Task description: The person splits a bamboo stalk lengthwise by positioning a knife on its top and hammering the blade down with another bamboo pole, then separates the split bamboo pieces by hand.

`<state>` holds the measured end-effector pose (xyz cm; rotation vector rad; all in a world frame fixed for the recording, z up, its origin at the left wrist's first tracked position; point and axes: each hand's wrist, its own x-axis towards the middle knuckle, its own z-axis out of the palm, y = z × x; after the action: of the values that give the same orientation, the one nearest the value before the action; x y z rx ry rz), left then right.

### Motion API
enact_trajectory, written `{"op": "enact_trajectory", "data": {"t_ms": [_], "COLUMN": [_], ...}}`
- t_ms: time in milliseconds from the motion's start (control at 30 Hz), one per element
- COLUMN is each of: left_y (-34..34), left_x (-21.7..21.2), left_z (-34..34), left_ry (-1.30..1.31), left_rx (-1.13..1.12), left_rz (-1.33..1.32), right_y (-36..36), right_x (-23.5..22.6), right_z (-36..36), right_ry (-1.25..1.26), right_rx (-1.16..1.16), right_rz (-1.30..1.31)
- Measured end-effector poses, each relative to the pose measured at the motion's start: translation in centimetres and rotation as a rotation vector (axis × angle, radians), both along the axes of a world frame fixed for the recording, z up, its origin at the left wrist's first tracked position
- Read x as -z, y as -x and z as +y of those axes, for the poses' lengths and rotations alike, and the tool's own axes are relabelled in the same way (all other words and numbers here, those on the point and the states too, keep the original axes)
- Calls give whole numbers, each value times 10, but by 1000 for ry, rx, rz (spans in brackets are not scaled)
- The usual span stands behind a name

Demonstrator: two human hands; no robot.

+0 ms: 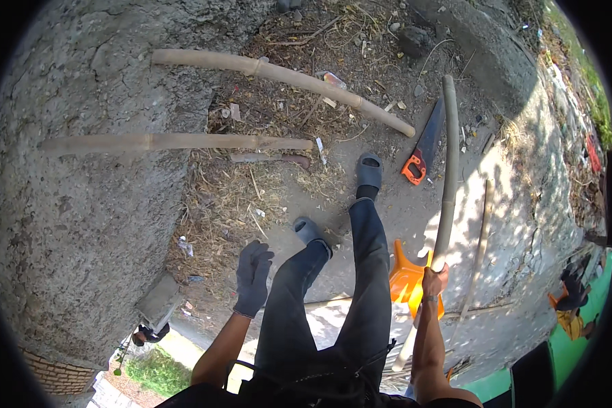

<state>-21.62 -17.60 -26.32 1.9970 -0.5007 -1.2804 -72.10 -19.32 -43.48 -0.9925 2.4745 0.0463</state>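
My right hand [435, 281], bare with a watch at the wrist, is wrapped round a long bamboo pole [449, 156]. The pole runs away from me, and its near end comes out below the fist. My left hand [251, 277] wears a dark grey glove and hangs beside my left knee with nothing in it, fingers stretched out. A handsaw [430, 146] with a dark blade and an orange handle lies on the ground just left of the held pole. Two more bamboo poles, one farther off [279, 73] and one nearer [177, 141], lie to the left with their ends over the grey slope.
An orange plastic chair [402, 280] stands behind the held pole. A short brown piece [268, 158] lies by the nearer pole. Thin poles [483, 238] lie on the right. Dry chips and litter cover the dirt between grey banks [88, 217]. Other people [573, 299] are at the edges.
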Motion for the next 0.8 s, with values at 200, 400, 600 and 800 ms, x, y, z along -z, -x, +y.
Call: {"op": "enact_trajectory", "data": {"t_ms": [200,400,600,800], "left_y": [-3,-11,-39,-132], "left_x": [-46,-78,-151,-206], "left_z": [32,44,20,-17], "left_ry": [234,426,753,835], "left_rx": [17,272,496,80], "left_rz": [3,13,-224,-825], "right_y": [1,-115,-337,-562], "right_x": [-179,-293,-292,-189], "right_z": [26,-64,-104,-26], "right_ry": [55,-176,-20,523], "right_rx": [-528,-1021,-1771,-2230], "right_rz": [-64,113,310,223]}}
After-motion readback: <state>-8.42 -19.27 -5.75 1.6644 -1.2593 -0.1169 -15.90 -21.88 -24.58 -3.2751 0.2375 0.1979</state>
